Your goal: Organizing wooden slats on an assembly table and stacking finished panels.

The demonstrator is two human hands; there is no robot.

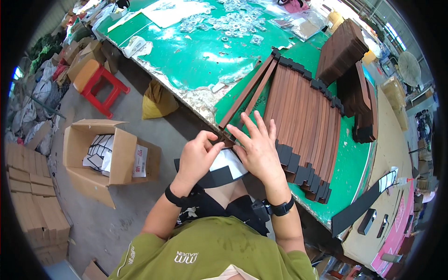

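Observation:
My left hand (198,156) is curled at the table's near edge, thumb and fingers drawn together beside the dark end of a brown slat (247,95). What it pinches, if anything, is too small to make out. My right hand (255,148) is open, its fingers spread over the same slat end and the near end of a second loose slat (261,86). To its right lies a row of brown slats (301,112) with black end caps (291,161) at both ends. A black-and-white sheet (226,170) lies on my lap below my hands.
Taller stacks of brown slats (340,51) stand at the right of the green table (191,65). Small clear-bagged parts (224,18) lie at its far side. Left on the floor are an open carton (123,161), a red stool (100,86) and a yellow sack (158,100).

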